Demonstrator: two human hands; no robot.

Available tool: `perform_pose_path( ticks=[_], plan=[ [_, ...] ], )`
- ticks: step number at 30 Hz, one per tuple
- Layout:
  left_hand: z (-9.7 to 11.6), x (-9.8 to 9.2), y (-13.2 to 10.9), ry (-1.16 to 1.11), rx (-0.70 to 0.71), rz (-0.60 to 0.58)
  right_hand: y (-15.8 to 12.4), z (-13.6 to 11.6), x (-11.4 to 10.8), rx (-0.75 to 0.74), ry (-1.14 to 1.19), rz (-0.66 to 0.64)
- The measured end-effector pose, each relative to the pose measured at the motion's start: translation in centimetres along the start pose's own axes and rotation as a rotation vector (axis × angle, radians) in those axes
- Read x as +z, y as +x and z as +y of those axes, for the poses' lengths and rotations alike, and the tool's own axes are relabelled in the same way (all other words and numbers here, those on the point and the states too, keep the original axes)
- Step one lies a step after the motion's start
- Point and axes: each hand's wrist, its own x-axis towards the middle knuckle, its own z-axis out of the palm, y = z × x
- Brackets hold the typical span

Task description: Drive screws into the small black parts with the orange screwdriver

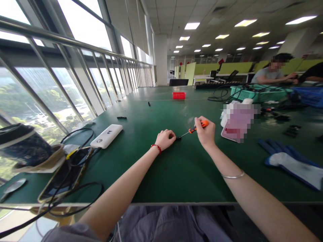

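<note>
My right hand [206, 133] grips a screwdriver [193, 129] with an orange and black handle. Its thin metal shaft slants down to the left, and the tip meets a small black part [178, 138] on the green table. Pinched fingers of my left hand [165, 139] hold that black part at its left end, against the tabletop. What kind of part it is, I cannot make out at this size. Farther off to the left lie a short black strip [121, 117] and a tiny black piece [149, 104].
A red tray [179, 95] stands ahead on the green table [161, 181]. At left are a white power bank [106, 136], cables, a phone [67, 174] and a cup [24, 144]. A glove [295, 164], a pink phone-like item [238, 122] and a green basket [262, 94] occupy the right; a person sits beyond.
</note>
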Motion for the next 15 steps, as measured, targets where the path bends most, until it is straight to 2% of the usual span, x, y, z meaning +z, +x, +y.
perform_pose_path(
  ticks=[6,15],
  plan=[
    [0.08,-0.07,-0.07,0.003,-0.009,-0.011,-0.03,-0.18,-0.06,-0.007,-0.004,0.030],
    [-0.35,-0.09,0.21,-0.046,-0.004,-0.046,0.06,-0.12,-0.14,-0.013,-0.006,0.009]
  ],
)
